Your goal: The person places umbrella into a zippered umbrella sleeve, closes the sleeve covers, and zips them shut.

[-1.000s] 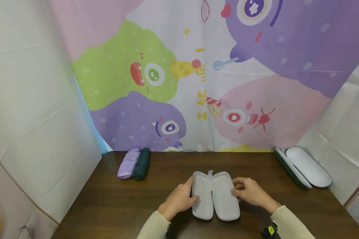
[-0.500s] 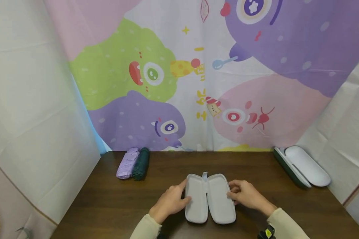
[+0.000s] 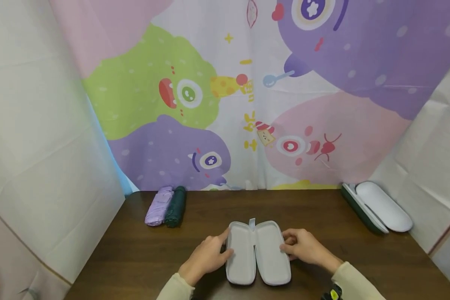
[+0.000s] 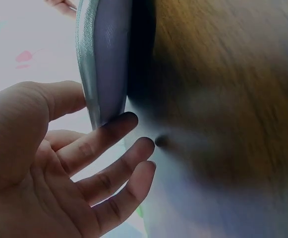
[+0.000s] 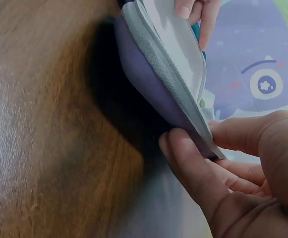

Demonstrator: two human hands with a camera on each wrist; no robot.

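Along the near edge of the head view I record two pale sleeves [image 3: 176, 287], cut off by the frame, and a dark device [image 3: 333, 293] at the right wrist, only partly shown. Beyond them, the left hand [image 3: 207, 256] pinches the left edge of an open grey-lined case [image 3: 271, 254], thumb on the rim, a finger against the purple shell. The right hand [image 3: 305, 246] pinches the opposite edge likewise. The case is spread between both hands; whether its underside touches the table [image 3: 135, 250] I cannot tell, as deep shadow fills that area. The hands mask parts of its side edges, and the left wrist view crops it at the top. A small dark spot [image 4: 160, 141] there is too blurred to identify. A pale tab [image 3: 252, 225] projects from the case's far end. Further back on the left, a lilac roll [image 3: 159, 206] lies against a dark green roll [image 3: 176, 207]; back right, I note a second open case [image 3: 384, 208] near a white side panel [image 3: 435, 175]. Behind the table hangs a printed curtain [image 3: 247, 166], cropped above
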